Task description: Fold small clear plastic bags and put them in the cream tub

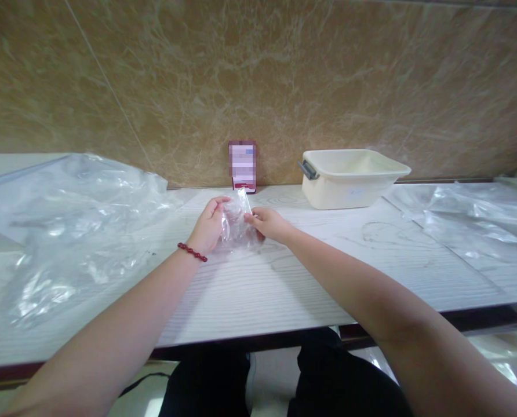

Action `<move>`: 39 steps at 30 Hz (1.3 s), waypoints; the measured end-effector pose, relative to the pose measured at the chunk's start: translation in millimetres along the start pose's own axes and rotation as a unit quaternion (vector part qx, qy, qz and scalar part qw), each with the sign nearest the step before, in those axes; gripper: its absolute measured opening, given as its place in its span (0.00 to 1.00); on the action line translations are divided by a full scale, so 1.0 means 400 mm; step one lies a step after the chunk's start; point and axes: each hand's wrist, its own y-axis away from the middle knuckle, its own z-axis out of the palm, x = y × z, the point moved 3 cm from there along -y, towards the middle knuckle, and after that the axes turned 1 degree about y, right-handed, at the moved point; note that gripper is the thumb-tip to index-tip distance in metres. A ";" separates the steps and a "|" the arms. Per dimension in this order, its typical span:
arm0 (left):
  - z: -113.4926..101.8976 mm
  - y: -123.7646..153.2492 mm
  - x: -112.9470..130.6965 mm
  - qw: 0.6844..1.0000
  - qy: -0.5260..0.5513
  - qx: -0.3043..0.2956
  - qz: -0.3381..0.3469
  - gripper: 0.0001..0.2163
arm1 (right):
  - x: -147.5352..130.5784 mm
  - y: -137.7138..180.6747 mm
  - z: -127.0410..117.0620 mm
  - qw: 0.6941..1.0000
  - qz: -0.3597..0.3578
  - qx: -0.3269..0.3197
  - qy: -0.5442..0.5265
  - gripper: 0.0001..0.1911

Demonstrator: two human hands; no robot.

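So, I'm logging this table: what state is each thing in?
Small clear plastic wrapping: crumpled, held by left hand and right hand
Cream rectangular plastic tub: upright, lidless
Red-edged rectangular phone: upright, screen lit
Left clear plastic sheeting: wrinkled
Right clear plastic sheeting: wrinkled
Red bead bracelet: worn

bag (236, 226) before phone (243, 165) | bin (341, 192) right | sheeting (88, 226) left, far right | wall (258, 69) behind

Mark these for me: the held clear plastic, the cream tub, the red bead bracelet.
Held clear plastic (236, 225), head view: crinkled middle.
Cream tub (343, 191), head view: front wall.
Red bead bracelet (192, 251), head view: middle beads.
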 end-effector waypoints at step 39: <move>0.043 0.028 -0.023 0.960 0.102 -0.193 -0.176 0.20 | 0.009 -0.017 -0.118 0.908 0.053 0.132 -0.394 0.10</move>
